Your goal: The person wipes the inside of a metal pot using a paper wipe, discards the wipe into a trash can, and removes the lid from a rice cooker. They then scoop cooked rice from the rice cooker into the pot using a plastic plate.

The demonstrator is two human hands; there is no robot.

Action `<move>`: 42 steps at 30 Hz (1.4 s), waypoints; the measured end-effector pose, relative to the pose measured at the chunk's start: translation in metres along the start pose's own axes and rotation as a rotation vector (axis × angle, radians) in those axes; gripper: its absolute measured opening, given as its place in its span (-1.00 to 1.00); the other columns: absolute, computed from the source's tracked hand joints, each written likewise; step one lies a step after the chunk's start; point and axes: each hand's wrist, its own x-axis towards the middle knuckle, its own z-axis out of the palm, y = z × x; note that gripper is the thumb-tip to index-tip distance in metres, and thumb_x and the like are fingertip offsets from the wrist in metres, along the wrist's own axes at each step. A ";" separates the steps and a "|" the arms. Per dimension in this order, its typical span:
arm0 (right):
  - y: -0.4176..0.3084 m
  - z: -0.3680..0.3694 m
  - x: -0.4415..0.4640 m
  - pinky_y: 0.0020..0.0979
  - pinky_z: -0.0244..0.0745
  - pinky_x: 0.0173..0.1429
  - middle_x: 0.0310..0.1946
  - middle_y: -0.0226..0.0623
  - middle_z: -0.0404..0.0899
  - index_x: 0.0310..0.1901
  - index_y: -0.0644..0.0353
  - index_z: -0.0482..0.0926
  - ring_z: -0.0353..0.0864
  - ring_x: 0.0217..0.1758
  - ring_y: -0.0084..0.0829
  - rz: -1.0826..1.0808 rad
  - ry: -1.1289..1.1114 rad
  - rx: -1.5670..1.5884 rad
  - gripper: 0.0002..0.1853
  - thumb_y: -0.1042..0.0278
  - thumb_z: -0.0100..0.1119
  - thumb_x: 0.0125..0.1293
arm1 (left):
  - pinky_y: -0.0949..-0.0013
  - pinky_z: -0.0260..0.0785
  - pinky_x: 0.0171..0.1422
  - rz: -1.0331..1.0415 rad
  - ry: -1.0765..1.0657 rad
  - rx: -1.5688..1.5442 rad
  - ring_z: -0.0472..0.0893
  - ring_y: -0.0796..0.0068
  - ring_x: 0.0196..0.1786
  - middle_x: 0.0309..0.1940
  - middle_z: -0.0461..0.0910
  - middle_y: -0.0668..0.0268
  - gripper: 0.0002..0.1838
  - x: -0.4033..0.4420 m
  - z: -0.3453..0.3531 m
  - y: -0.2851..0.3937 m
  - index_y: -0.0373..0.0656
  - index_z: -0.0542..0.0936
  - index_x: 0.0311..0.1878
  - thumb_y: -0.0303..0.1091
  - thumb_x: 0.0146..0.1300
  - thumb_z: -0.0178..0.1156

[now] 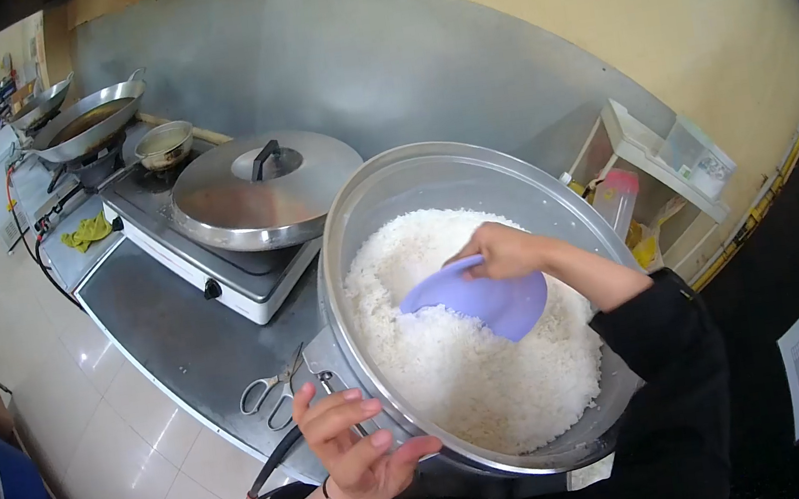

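Note:
A large metal pot leans toward me, with a broad mound of white cooked rice inside. My right hand reaches over it and grips a shallow purple plastic bowl by its edge. The bowl's lower edge is sunk in the rice. At the near left side of the pot is my left hand, palm up with fingers apart, its thumb close to the rim. Whether that thumb touches the rim I cannot tell. Scissors lie on the metal counter beside it.
A gas stove carries a wide lidded pan and a small pot. Woks stand farther left, near a yellow-green cloth. A white shelf unit with containers is at the right. A black hose runs by the counter edge.

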 end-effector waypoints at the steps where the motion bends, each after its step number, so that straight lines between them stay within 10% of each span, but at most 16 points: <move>1: -0.012 -0.001 -0.018 -0.46 0.38 -0.34 -0.47 -0.16 0.54 -0.22 0.13 0.53 0.52 -0.46 -0.36 -0.029 0.065 -0.017 -0.66 0.47 0.13 -0.17 | 0.14 -0.10 0.15 0.009 0.009 0.012 0.34 0.42 -0.18 -0.29 0.32 0.38 -0.44 0.000 0.001 0.000 0.13 0.25 -0.12 -0.01 -0.20 0.27; 9: -0.088 -0.018 -0.116 -0.40 0.37 -0.43 -0.54 -0.12 0.50 -0.23 0.08 0.54 0.48 -0.53 -0.22 -0.050 0.351 -0.268 -0.52 0.63 -0.04 -0.33 | 0.05 -0.12 0.20 0.102 0.034 0.025 0.29 0.31 -0.12 -0.25 0.27 0.25 -0.45 -0.006 0.002 -0.001 -0.01 0.18 -0.04 -0.01 -0.04 0.14; 15: -0.015 -0.044 -0.073 -0.37 0.39 -0.31 -0.48 -0.03 0.50 -0.30 0.16 0.54 0.51 -0.46 -0.22 0.082 0.386 -0.204 -0.67 0.58 0.00 -0.21 | 0.02 -0.15 0.20 0.075 0.050 0.030 0.28 0.32 -0.12 -0.22 0.27 0.22 -0.47 -0.007 0.003 0.000 -0.03 0.18 -0.04 -0.01 -0.02 0.10; 29: 0.047 0.000 0.034 -0.51 0.38 -0.33 -0.52 -0.28 0.54 -0.37 0.30 0.55 0.49 -0.46 -0.53 0.280 -0.344 0.283 -0.65 0.14 0.20 -0.05 | 0.06 -0.08 0.17 0.078 -0.115 0.018 0.29 0.33 -0.17 -0.30 0.26 0.25 -0.49 -0.003 -0.003 -0.001 0.04 0.16 -0.10 0.00 -0.04 0.13; 42: 0.055 0.019 0.000 -0.35 0.30 -0.05 -0.19 -0.07 0.45 -0.17 0.38 0.45 0.42 -0.12 -0.29 0.605 -0.377 0.440 -0.37 -0.13 0.09 -0.03 | 0.12 -0.17 0.20 0.036 -0.122 -0.103 0.34 0.47 -0.18 -0.28 0.31 0.41 -0.50 0.005 -0.001 0.000 0.16 0.26 -0.19 -0.09 -0.20 0.30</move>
